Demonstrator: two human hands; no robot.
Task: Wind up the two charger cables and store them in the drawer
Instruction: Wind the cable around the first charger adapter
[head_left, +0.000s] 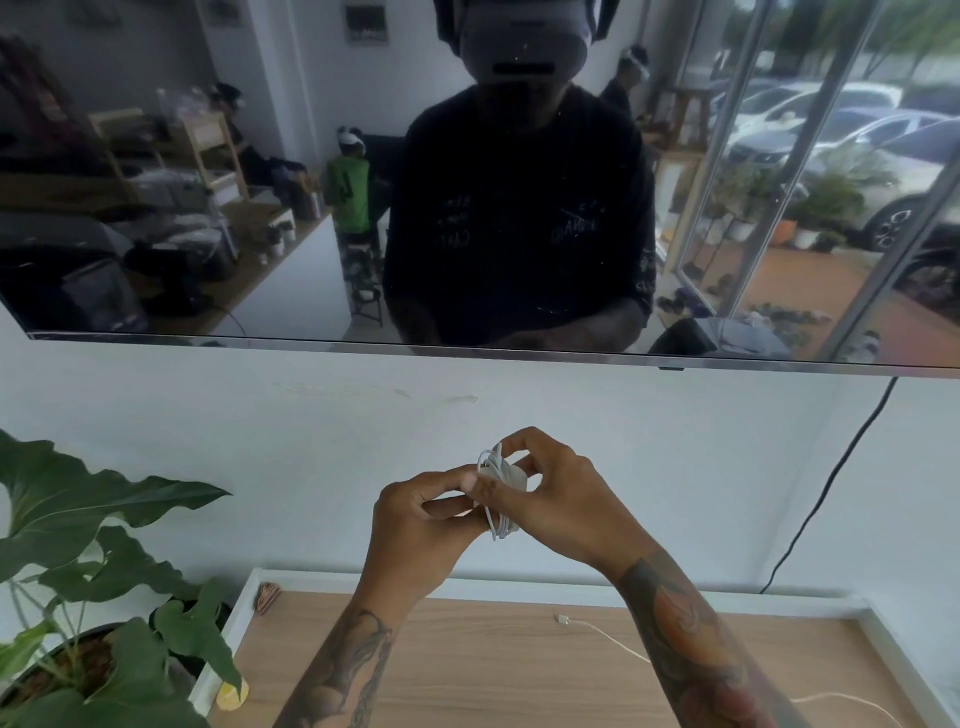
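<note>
A white charger cable (497, 512) is coiled into a small bundle, held up in front of the white wall. My left hand (421, 525) pinches the bundle from the left. My right hand (556, 499) grips it from the right, fingers wrapped around the coil's top. A second white cable (613, 642) lies loose on the wooden cabinet top (493, 670), its connector end near the middle, running under my right forearm toward the right front. No drawer is in view.
A dark TV screen (208, 208) hangs on the wall above. A black power cord (826, 488) drops down at the right. A potted plant (104, 597) with big leaves stands at the left. A small pinkish object (269, 594) sits at the cabinet's back left corner.
</note>
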